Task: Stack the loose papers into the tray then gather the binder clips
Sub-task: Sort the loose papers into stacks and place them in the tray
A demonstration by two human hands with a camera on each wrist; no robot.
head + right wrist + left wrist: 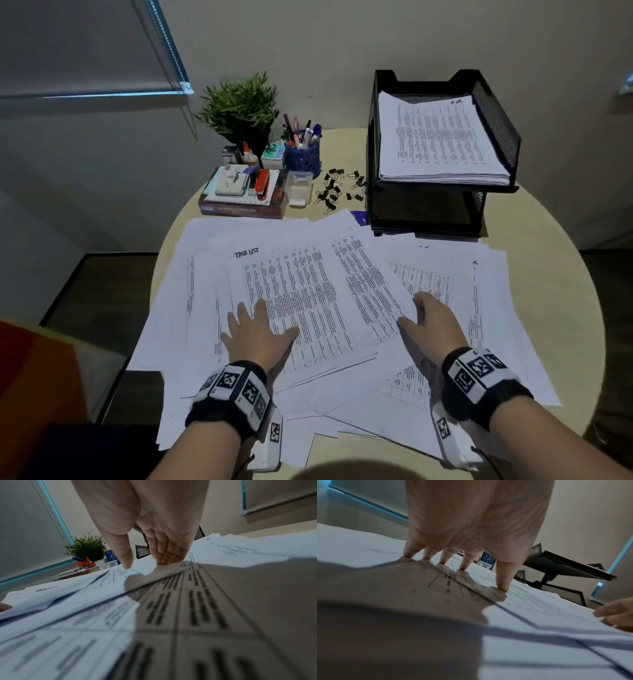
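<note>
Many loose printed papers (325, 291) lie fanned and overlapping across the near half of the round table. My left hand (255, 325) presses flat on the sheet headed "Task List", fingers (464, 563) spread and straight. My right hand (424, 315) rests on the sheets to the right, fingers (169, 559) together on the paper and the thumb apart. Neither hand grips anything. The black mesh two-tier tray (493, 113) stands at the back right, with a paper stack (438, 140) in its top tier. Several black binder clips (337, 192) lie scattered left of the tray.
At the back left stand a potted plant (241, 109), a blue pen cup (303, 156), a small clear box (299, 188) and a stack of books with a red stapler (263, 185). Papers overhang the beige table's (548, 274) left and near edges.
</note>
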